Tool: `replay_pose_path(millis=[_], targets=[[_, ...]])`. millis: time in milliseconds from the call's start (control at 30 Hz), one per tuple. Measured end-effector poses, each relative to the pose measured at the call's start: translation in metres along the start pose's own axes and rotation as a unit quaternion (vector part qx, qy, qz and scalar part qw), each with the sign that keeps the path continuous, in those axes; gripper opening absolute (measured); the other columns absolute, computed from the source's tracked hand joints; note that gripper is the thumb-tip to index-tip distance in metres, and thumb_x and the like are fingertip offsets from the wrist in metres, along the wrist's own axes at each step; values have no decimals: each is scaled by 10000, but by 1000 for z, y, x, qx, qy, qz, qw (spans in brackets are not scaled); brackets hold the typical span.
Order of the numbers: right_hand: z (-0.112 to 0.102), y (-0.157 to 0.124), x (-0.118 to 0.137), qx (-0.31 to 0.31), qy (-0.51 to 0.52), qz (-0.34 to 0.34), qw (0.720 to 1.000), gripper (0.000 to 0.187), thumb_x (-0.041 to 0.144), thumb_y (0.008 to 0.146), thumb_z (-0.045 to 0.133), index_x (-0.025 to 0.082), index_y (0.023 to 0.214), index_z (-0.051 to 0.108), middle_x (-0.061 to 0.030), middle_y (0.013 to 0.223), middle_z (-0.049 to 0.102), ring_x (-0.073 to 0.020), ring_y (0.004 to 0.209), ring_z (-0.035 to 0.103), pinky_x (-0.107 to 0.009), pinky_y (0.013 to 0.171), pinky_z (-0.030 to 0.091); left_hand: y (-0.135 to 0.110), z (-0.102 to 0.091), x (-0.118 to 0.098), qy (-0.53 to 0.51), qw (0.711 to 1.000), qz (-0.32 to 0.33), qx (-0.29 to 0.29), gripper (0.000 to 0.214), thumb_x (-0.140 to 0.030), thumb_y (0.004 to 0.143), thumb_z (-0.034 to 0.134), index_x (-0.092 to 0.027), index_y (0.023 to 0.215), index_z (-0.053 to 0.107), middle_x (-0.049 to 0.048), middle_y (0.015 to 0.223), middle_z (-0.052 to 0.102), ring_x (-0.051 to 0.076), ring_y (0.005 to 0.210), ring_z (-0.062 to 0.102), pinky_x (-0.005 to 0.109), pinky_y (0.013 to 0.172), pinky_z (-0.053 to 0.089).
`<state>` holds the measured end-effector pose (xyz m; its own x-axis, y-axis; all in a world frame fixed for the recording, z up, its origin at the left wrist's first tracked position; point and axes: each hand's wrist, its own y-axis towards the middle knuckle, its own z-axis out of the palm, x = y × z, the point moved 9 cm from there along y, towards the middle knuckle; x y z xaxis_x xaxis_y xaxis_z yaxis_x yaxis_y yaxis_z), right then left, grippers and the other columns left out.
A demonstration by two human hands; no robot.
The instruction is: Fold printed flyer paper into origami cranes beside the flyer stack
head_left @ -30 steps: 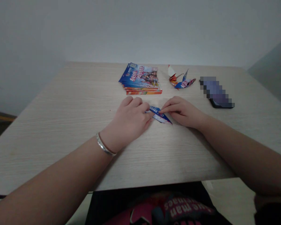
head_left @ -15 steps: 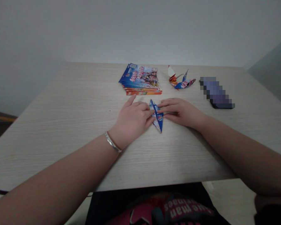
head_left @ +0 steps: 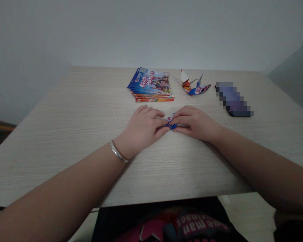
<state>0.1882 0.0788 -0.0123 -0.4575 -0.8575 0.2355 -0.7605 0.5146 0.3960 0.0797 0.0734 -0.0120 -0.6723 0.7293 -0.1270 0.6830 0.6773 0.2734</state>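
A small folded piece of blue, red and white printed paper (head_left: 171, 122) lies on the light wooden table (head_left: 78, 111) between my two hands. My left hand (head_left: 141, 129), with a silver bracelet on its wrist, has its fingers curled and pinching the paper's left side. My right hand (head_left: 195, 122) presses and pinches the paper's right side with bent fingers. Most of the paper is hidden under my fingertips.
A stack of colourful printed sheets (head_left: 150, 85) lies behind my hands. To its right sit folded paper figures (head_left: 195, 86), then a dark phone (head_left: 234, 99) with a blurred screen. The table's near edge runs just above my lap.
The folded paper stood upright between my fingers half a second ago; now it is pressed low and mostly covered. Both hands have closed in on it.
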Motion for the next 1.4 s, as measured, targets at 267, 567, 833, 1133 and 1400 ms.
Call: replay_pose_path(millis=[267,567,833,1133,1400], targets=[[-3,-1,5,-18,-70,-8,997,195,255,910,649,144,1013,772,-97,967,762,-226,885,663,-360,811,517,2,4,6,57,998,-14,13,296,-260,973,534,-242,1200,723,83,1199,670,285,1095,585,469,974,468],[2,4,8,37,-168,25,985,248,305,982,557,195,980,779,-80,980,770,-215,850,660,-343,746,480,3,4,-8,62,997,38,13,253,-216,968,529,-175,1141,709,85,1025,705,253,944,614,415,870,498],[4,8,8,63,-197,71,976,241,261,966,540,171,901,753,-67,930,781,-217,822,679,-339,690,456,7,7,-11,24,999,8,31,253,-253,982,513,-134,998,736,110,991,683,240,926,606,386,864,515],[-1,8,-6,-2,-75,136,988,187,211,888,558,162,851,735,-69,891,770,-223,839,692,-339,761,460,10,5,2,-46,998,-34,-18,251,-226,956,531,-128,860,741,90,856,702,206,840,623,365,832,519],[1,7,-12,-20,7,159,987,155,203,872,566,166,806,701,-68,799,733,-192,749,652,-323,740,458,9,5,8,-83,994,-72,-17,250,-236,944,514,-124,843,714,74,801,664,198,782,593,348,775,502]])
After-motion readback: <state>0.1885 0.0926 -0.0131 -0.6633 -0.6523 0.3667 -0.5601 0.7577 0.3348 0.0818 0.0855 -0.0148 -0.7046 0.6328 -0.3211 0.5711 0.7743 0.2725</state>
